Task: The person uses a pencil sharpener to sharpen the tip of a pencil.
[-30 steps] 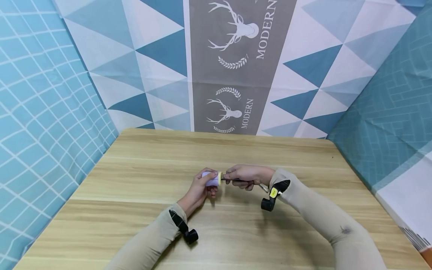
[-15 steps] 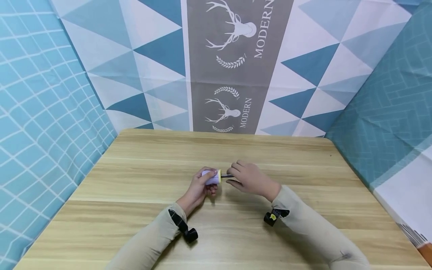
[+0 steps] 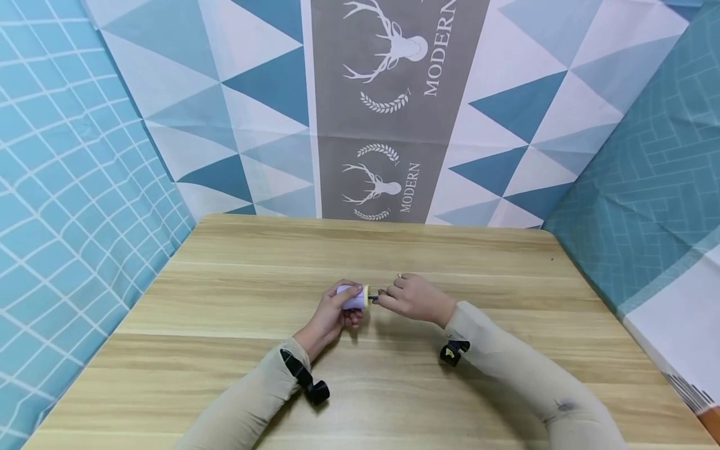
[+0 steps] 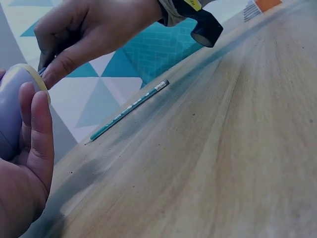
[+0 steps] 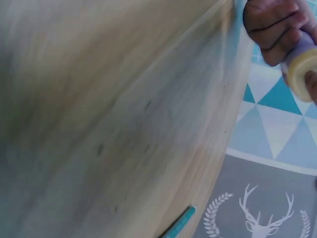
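So my read is you're at the bit where the thin dark rod (image 3: 374, 297) gets worked in the end of that lavender cylinder (image 3: 354, 302). Can't tell from this whether you're pushing, twisting or pulling, tbh. Either way, I'd say the next move wants the cylinder held dead steady and the rod lined up straight with the yellow rim (image 3: 367, 296), or it might bind or go crooked on you.

Hands: your left hand (image 3: 332, 312) is wrapped around the cylinder, thumb over the top, fingers curled round the other side. Your right hand (image 3: 419, 299) pinches the rod between thumb and forefinger, right by the rim, so only a short bit shows. Other fingers are kinda bunched up, hard to see properly.

Whole thing's up off the counter (image 3: 394, 400), roughly midway between its left and right edges. There's also a teal pencil (image 4: 130, 111) in the left wrist view, lined up along the counter's far edge. Neither hand's touching it, and I can't find it in the head view, so exact spot's anyone's guess.
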Available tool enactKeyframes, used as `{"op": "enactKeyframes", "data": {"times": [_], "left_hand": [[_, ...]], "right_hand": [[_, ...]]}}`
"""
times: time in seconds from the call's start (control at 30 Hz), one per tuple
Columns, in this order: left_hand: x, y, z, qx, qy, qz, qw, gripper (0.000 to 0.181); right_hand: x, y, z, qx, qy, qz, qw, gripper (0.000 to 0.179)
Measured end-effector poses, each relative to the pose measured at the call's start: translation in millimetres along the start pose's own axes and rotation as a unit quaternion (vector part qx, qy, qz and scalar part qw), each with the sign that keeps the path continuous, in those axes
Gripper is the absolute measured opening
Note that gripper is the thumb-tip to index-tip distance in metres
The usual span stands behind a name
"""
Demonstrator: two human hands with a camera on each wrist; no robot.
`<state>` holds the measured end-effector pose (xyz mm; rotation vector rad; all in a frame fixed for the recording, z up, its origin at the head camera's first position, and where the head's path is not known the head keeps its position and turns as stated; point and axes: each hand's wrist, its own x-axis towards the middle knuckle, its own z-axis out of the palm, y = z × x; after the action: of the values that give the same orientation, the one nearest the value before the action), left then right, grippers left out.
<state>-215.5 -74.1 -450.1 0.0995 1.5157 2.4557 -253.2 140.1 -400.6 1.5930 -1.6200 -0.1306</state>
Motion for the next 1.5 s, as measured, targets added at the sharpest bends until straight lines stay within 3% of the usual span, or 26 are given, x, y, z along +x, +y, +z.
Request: {"op": "enactKeyframes", "data": {"times": [0.1, 0.2, 0.27, 0.3, 0.37, 0.4, 0.43, 0.47, 0.53, 0.63, 0.67, 0.7, 0.73, 0.8, 0.83, 0.87, 0.9, 0.93, 0.97, 1.07, 1.1, 1.17, 1.27, 1.4, 1.5], "left_hand": [[-1.0, -1.0, -0.2, 0.001, 0.001, -0.012, 0.9999, 0.012], [-0.9, -1.2, 0.4, 0.006, 0.005, -0.017, 0.9998, 0.010], [-0.3, -1.0, 1.7, 0.007, 0.008, -0.015, 0.9998, 0.007], [0.4, -1.5, 1.9, 0.008, 0.011, -0.014, 0.9998, 0.004], [0.9, -2.4, 2.3, 0.010, 0.013, -0.009, 0.9998, 0.004], [0.7, -2.8, 2.4, 0.010, 0.012, -0.007, 0.9999, 0.006], [0.4, -3.2, 2.4, 0.010, 0.012, -0.006, 0.9999, 0.009], [0.0, -3.8, 2.2, 0.010, 0.011, -0.005, 0.9999, 0.011], [-1.4, -4.1, 2.2, 0.008, 0.010, -0.003, 0.9999, 0.012], [-2.9, -3.6, 2.4, 0.010, 0.001, 0.003, 0.9999, 0.008], [-3.3, -3.3, 2.6, 0.011, -0.004, 0.007, 0.9999, 0.006], [-3.6, -3.0, 2.8, 0.015, -0.010, 0.011, 0.9998, 0.007], [-3.8, -2.7, 2.8, 0.018, -0.016, 0.014, 0.9996, 0.010], [-4.2, -2.0, 2.7, 0.023, -0.026, 0.018, 0.9992, 0.015], [-4.4, -1.8, 2.3, 0.024, -0.027, 0.019, 0.9992, 0.016], [-4.5, -1.6, 2.0, 0.025, -0.027, 0.019, 0.9992, 0.017], [-4.4, -1.4, 1.6, 0.025, -0.026, 0.018, 0.9992, 0.017], [-4.1, -1.3, 1.0, 0.026, -0.027, 0.019, 0.9991, 0.016], [-3.8, -1.2, 0.7, 0.026, -0.027, 0.020, 0.9991, 0.016], [-2.5, -0.4, 0.5, 0.025, -0.032, 0.024, 0.9989, 0.015], [-2.0, -0.2, 0.7, 0.023, -0.033, 0.025, 0.9988, 0.016], [-1.2, 0.0, 0.5, 0.019, -0.032, 0.027, 0.9990, 0.016], [0.0, -0.1, 0.4, 0.012, -0.020, 0.023, 0.9995, 0.015], [0.5, 0.3, 0.3, 0.007, -0.008, 0.017, 0.9998, 0.013], [0.3, 0.6, -0.1, 0.000, -0.005, 0.017, 0.9998, 0.012]], "right_hand": [[0.6, -4, 0, 0.098, -0.021, 0.058, 0.9932, 0.018], [1.8, -7, -2, 0.220, -0.039, 0.136, 0.9651, 0.021], [3.5, -7, -4, 0.299, -0.051, 0.190, 0.9337, 0.025], [4.2, -6, -5, 0.336, -0.061, 0.221, 0.9136, 0.026], [6.1, -5, -7, 0.406, -0.087, 0.284, 0.8644, 0.027], [7.0, -5, -8, 0.439, -0.101, 0.318, 0.8344, 0.028], [7.7, -5, -9, 0.476, -0.118, 0.353, 0.7968, 0.029], [8.8, -4, -11, 0.518, -0.135, 0.390, 0.7494, 0.030], [10.5, -3, -13, 0.599, -0.161, 0.458, 0.6365, 0.032], [12.4, 0, -16, 0.679, -0.181, 0.541, 0.4624, 0.031], [12.5, 2, -16, 0.696, -0.187, 0.557, 0.4135, 0.029], [12.0, 2, -16, 0.705, -0.194, 0.569, 0.3763, 0.028], [11.2, 3, -16, 0.710, -0.203, 0.576, 0.3517, 0.026], [9.6, 3, -15, 0.715, -0.222, 0.579, 0.3230, 0.025], [9.1, 3, -15, 0.715, -0.231, 0.577, 0.3202, 0.025], [8.9, 3, -15, 0.714, -0.237, 0.575, 0.3218, 0.025], [9.1, 2, -14, 0.710, -0.238, 0.575, 0.3296, 0.026], [9.5, 2, -15, 0.705, -0.238, 0.573, 0.3432, 0.026], [10.5, 3, -16, 0.697, -0.240, 0.570, 0.3620, 0.028], [13.6, 6, -21, 0.660, -0.261, 0.550, 0.4410, 0.034], [14.5, 8, -25, 0.642, -0.274, 0.539, 0.4717, 0.036], [15.5, 13, -33, 0.595, -0.302, 0.510, 0.5428, 0.038], [12.2, 17, -42, 0.509, -0.307, 0.453, 0.6647, 0.039], [2.2, 9, -41, 0.385, -0.212, 0.350, 0.8272, 0.039], [-2.9, -1, -31, 0.291, -0.124, 0.249, 0.9155, 0.032]]}}
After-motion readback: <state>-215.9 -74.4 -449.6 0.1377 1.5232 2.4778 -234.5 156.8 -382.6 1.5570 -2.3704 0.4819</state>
